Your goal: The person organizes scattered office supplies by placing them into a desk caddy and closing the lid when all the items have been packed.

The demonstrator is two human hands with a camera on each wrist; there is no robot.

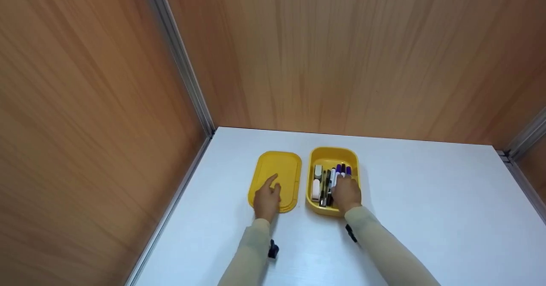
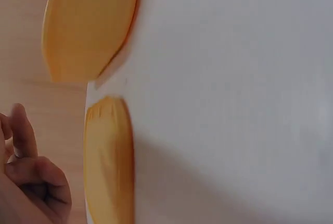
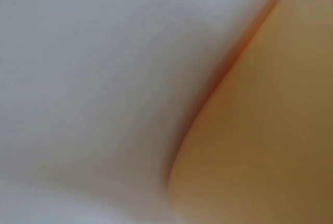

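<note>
flat yellow plastic lid with rounded corners (image 1: 277,179): lies on the white table, just left of the box | open yellow plastic box with rounded corners (image 1: 330,156): upright, holding purple-capped markers (image 1: 343,169), dark pens (image 1: 326,188) and white erasers (image 1: 317,179) laid lengthwise

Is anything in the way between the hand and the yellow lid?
No. In the head view the left hand already rests on the yellow lid, one finger stretched across its top. The lid lies flat on the white table, beside the yellow box, where the right hand reaches among the markers.
</note>
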